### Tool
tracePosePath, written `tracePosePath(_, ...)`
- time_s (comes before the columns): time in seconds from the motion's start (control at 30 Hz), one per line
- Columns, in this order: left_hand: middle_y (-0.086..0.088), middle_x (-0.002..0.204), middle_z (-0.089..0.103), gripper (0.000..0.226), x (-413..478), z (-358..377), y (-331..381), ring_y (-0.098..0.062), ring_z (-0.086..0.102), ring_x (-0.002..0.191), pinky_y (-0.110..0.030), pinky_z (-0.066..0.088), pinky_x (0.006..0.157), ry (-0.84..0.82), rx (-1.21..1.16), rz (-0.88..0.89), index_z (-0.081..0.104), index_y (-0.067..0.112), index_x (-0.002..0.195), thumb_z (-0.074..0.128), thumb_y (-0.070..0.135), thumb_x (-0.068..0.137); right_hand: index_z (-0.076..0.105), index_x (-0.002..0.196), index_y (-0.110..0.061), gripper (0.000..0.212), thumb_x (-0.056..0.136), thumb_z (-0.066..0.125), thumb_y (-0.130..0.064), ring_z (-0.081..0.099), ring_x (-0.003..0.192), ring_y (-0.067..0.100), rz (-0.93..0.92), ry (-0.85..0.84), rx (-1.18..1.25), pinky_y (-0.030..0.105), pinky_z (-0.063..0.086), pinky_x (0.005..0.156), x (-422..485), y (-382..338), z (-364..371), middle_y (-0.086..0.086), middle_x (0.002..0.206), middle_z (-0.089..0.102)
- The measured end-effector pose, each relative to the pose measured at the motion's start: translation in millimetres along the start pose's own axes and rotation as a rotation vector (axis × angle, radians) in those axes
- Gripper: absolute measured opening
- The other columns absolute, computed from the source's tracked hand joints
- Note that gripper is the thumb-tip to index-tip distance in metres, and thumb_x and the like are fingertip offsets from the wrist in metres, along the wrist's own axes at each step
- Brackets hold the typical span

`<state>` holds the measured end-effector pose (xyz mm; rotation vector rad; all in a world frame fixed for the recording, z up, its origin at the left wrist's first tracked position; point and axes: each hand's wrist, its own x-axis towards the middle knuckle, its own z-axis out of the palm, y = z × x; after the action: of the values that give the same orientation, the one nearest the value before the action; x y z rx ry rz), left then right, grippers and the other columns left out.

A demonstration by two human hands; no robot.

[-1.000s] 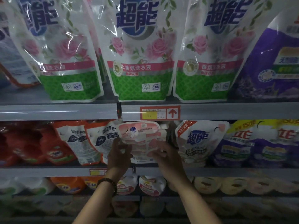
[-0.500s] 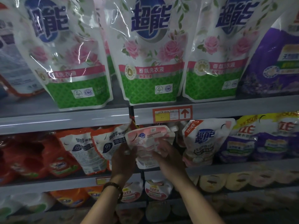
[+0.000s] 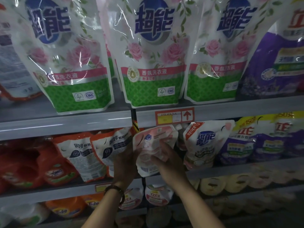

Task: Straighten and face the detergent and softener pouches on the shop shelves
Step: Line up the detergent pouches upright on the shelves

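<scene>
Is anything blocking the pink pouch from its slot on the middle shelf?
Nothing visible. The left hand and right hand hold the pink pouch at the front of the shelf, between the orange-and-white pouch and the white pouch. The space behind is too dark to judge.

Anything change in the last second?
Left hand and right hand keep their grip on the pink pouch, which looks stood up a little taller and narrower between them. The view shifted and tilted. The white pouch beside it and the shelf stayed put.
</scene>
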<state>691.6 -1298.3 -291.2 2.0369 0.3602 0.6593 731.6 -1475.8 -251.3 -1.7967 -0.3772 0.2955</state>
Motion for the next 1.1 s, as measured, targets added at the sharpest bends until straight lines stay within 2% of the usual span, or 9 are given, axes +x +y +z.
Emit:
tracePosePath(0.2, 0.026, 0.121, 0.068, 0.036, -1.8, 11.9, 6.1, 0.021, 0.063, 0.107, 0.0, 0.047, 0.089, 0.081, -0.098, 0.004, 0.068, 0.028, 0.135, 0.068, 0.014, 0.102, 0.048, 0.15, -0.049, 0.067, 0.089, 0.075, -0.056, 0.054, 0.133, -0.004, -0.047, 0.014, -0.027, 0.023, 0.045, 0.104, -1.5, 0.5, 2.6, -0.027, 0.145, 0.059)
tracePosePath(0.37, 0.038, 0.104, 0.072, 0.033, -10.1, 18.7, 10.1, 0.016, 0.067, 0.103, -0.007, 0.049, 0.086, 0.067, -0.28, -0.088, 0.073, 0.046, 0.111, 0.07, 0.015, 0.101, 0.057, 0.14, -0.045, 0.053, 0.092, 0.079, -0.039, 0.057, 0.114, -0.021, -0.061, 0.01, -0.044, 0.003, 0.045, 0.091, -4.2, -4.1, 0.8, -0.033, 0.127, 0.066)
tracePosePath(0.47, 0.011, 0.111, 0.081, 0.033, -18.9, 28.4, 9.6, -0.012, 0.074, 0.111, -0.034, 0.057, 0.094, 0.083, -0.518, -0.188, 0.083, 0.041, 0.105, 0.069, 0.012, 0.099, 0.059, 0.137, -0.047, 0.05, 0.093, 0.079, -0.035, 0.06, 0.114, -0.019, -0.078, 0.032, -0.05, 0.002, 0.046, 0.09, -5.2, -2.9, 2.5, -0.033, 0.126, 0.068)
tracePosePath(0.53, -0.022, 0.132, 0.072, 0.034, -22.7, 35.3, 11.1, -0.041, 0.064, 0.129, -0.044, 0.056, 0.104, 0.09, -0.928, -0.297, 0.075, 0.006, 0.128, 0.065, 0.006, 0.096, 0.058, 0.139, -0.043, 0.053, 0.091, 0.081, -0.037, 0.059, 0.116, -0.018, -0.109, 0.058, -0.085, 0.005, 0.045, 0.095, -6.5, -2.6, 4.1, -0.031, 0.127, 0.068)
tracePosePath(0.6, -0.031, 0.134, 0.067, 0.035, -27.3, 39.5, 15.6, -0.045, 0.061, 0.13, -0.045, 0.056, 0.107, 0.035, -1.094, -0.313, 0.069, -0.01, 0.126, 0.066, 0.003, 0.093, 0.056, 0.138, -0.041, 0.057, 0.089, 0.084, -0.037, 0.056, 0.113, -0.024, -0.123, 0.088, -0.107, 0.0, 0.042, 0.091, -7.5, -2.9, 4.6, -0.033, 0.124, 0.065)
tracePosePath(0.67, -0.026, 0.124, 0.074, 0.023, -31.7, 42.9, 17.6, -0.04, 0.068, 0.122, -0.049, 0.055, 0.109, -0.006, -1.023, -0.27, 0.078, -0.003, 0.113, 0.065, -0.001, 0.094, 0.054, 0.142, -0.04, 0.065, 0.085, 0.084, -0.046, 0.057, 0.12, -0.017, -0.124, 0.121, -0.111, 0.002, 0.042, 0.094, -8.7, -4.0, 5.3, -0.029, 0.13, 0.063)
tracePosePath(0.8, -0.013, 0.11, 0.081, 0.035, -35.4, 49.5, 19.4, -0.028, 0.076, 0.107, -0.057, 0.053, 0.107, -0.028, -0.838, -0.202, 0.087, 0.019, 0.098, 0.062, -0.005, 0.096, 0.047, 0.149, -0.042, 0.087, 0.073, 0.074, -0.075, 0.05, 0.14, 0.01, -0.135, 0.238, -0.195, 0.04, 0.047, 0.115, -6.1, 1.3, 7.8, -0.018, 0.147, 0.055)
tracePosePath(0.93, 0.005, 0.117, 0.081, 0.026, -38.8, 51.0, 18.2, -0.021, 0.074, 0.116, -0.054, 0.057, 0.103, -0.068, -0.491, -0.02, 0.083, 0.041, 0.11, 0.073, 0.021, 0.098, 0.029, 0.155, -0.053, 0.092, 0.078, 0.078, -0.068, 0.039, 0.15, 0.006, -0.172, 0.318, -0.182, 0.041, 0.041, 0.122, -7.5, -2.7, 5.0, -0.027, 0.156, 0.041)
tracePosePath(1.1, 0.025, 0.1, 0.079, 0.037, -41.3, 47.8, 32.9, 0.003, 0.074, 0.099, -0.028, 0.061, 0.085, -0.059, -0.213, 0.078, 0.078, 0.05, 0.096, 0.07, 0.014, 0.102, 0.035, 0.158, -0.037, 0.091, 0.083, 0.081, -0.059, 0.048, 0.145, 0.01, -0.157, 0.421, -0.143, 0.035, 0.047, 0.116, -13.5, -1.4, 13.0, -0.009, 0.155, 0.05)
